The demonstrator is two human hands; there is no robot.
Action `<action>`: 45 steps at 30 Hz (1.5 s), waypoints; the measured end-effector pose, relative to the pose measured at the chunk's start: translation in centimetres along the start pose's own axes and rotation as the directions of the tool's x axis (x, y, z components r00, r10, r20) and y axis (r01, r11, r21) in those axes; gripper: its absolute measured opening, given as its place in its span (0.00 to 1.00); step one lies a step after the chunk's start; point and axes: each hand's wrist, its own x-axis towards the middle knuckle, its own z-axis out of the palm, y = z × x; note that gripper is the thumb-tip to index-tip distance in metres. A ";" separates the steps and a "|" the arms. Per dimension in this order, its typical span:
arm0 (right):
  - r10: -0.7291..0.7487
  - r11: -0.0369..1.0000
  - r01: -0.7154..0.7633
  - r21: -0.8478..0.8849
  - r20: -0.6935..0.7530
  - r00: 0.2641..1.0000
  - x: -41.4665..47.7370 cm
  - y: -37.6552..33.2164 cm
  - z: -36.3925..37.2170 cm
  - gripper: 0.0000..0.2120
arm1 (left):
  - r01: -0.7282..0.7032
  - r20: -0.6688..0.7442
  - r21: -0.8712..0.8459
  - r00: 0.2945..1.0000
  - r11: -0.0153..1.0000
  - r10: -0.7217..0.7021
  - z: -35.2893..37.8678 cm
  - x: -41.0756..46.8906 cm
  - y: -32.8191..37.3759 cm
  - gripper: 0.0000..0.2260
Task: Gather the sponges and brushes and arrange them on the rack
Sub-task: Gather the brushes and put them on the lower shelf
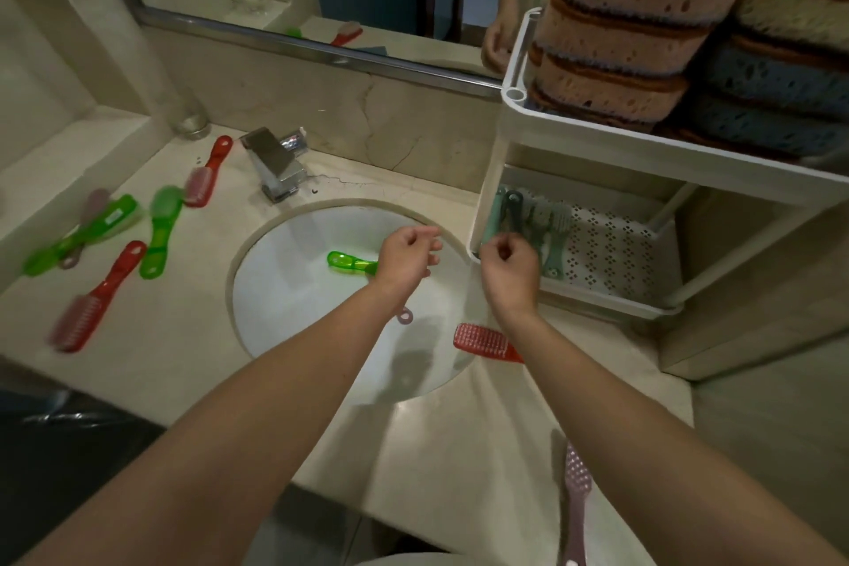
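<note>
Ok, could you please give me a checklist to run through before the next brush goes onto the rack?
1. Sponges stacked on the top tier of the rack: ok.
2. Bare space on the lower tier beside the stored brushes: ok.
3. Counter cleared: not ok; a red brush and others lie left of the tap.
4. Sink cleared: not ok; a green brush lies in it.
5. Left hand empty: cannot tell.
6. Right hand empty: cannot tell.

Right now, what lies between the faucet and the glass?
In the head view, the handle end of a red brush lies between the faucet and the glass.
</note>
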 end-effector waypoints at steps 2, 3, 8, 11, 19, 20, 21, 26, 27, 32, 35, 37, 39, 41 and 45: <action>-0.042 0.999 0.041 0.014 0.077 0.996 -1.8 0.2 1.2 0.10 | 0.015 -0.034 -0.038 0.999 0.999 -0.017 -1.6 -1.1 -1.0 0.10; -0.061 0.998 0.059 0.021 0.124 0.990 -2.8 0.0 1.8 0.09 | 0.019 -0.059 -0.059 0.998 0.998 -0.023 -2.5 -1.7 -1.4 0.10; -0.102 0.995 0.089 0.054 0.338 0.936 -6.6 -1.3 6.0 0.06 | -0.018 -0.254 -0.131 0.967 0.991 -0.016 -8.0 -5.0 -3.4 0.09; -0.086 0.996 0.073 0.045 0.481 0.873 -9.0 -2.0 9.1 0.06 | -0.026 -0.361 -0.164 0.932 0.986 -0.035 -11.7 -7.0 -4.4 0.09; -0.125 0.975 0.221 -0.021 0.770 0.625 -17.7 -3.8 17.3 0.09 | -0.035 -0.634 -0.233 0.763 0.972 -0.125 -21.9 -13.5 -8.3 0.10; -0.120 0.971 0.239 -0.030 0.799 0.589 -19.1 -4.0 18.3 0.08 | -0.045 -0.663 -0.251 0.736 0.967 -0.138 -23.1 -14.6 -8.8 0.10; -0.122 0.966 0.255 -0.028 0.824 0.553 -20.6 -4.2 19.1 0.08 | -0.056 -0.687 -0.268 0.711 0.962 -0.150 -24.3 -15.8 -9.4 0.10; -0.159 0.937 0.348 0.014 0.906 0.391 -28.7 -4.2 22.9 0.07 | -0.070 -0.781 -0.312 0.587 0.947 -0.214 -30.0 -22.2 -12.9 0.08; -0.160 0.933 0.360 0.021 0.919 0.361 -30.4 -4.2 23.5 0.07 | -0.071 -0.793 -0.325 0.564 0.943 -0.231 -31.1 -23.6 -13.7 0.08; -0.110 0.924 0.382 0.004 0.960 0.256 -39.6 -3.3 26.2 0.07 | -0.065 -0.825 -0.379 0.476 0.923 -0.305 -36.3 -31.3 -17.5 0.09; -0.066 0.925 0.381 -0.008 0.981 0.180 -45.7 -2.3 27.5 0.06 | -0.046 -0.834 -0.390 0.441 0.920 -0.331 -39.4 -36.4 -20.4 0.09; -0.028 0.921 0.387 -0.029 0.990 0.140 -49.9 -1.0 28.3 0.07 | -0.012 -0.834 -0.398 0.421 0.917 -0.356 -41.4 -39.8 -22.7 0.09; -0.004 0.917 0.397 -0.046 0.992 0.123 -53.9 0.6 29.1 0.07 | 0.011 -0.835 -0.414 0.394 0.910 -0.385 -43.4 -43.1 -25.1 0.09; 0.021 0.918 0.391 -0.063 0.994 0.110 -57.7 2.1 29.6 0.08 | 0.037 -0.832 -0.431 0.369 0.902 -0.413 -45.2 -46.1 -27.6 0.08; 0.092 0.917 0.382 -0.115 0.993 0.079 -63.6 4.7 30.5 0.09 | 0.082 -0.812 -0.486 0.327 0.870 -0.484 -47.8 -51.2 -32.5 0.08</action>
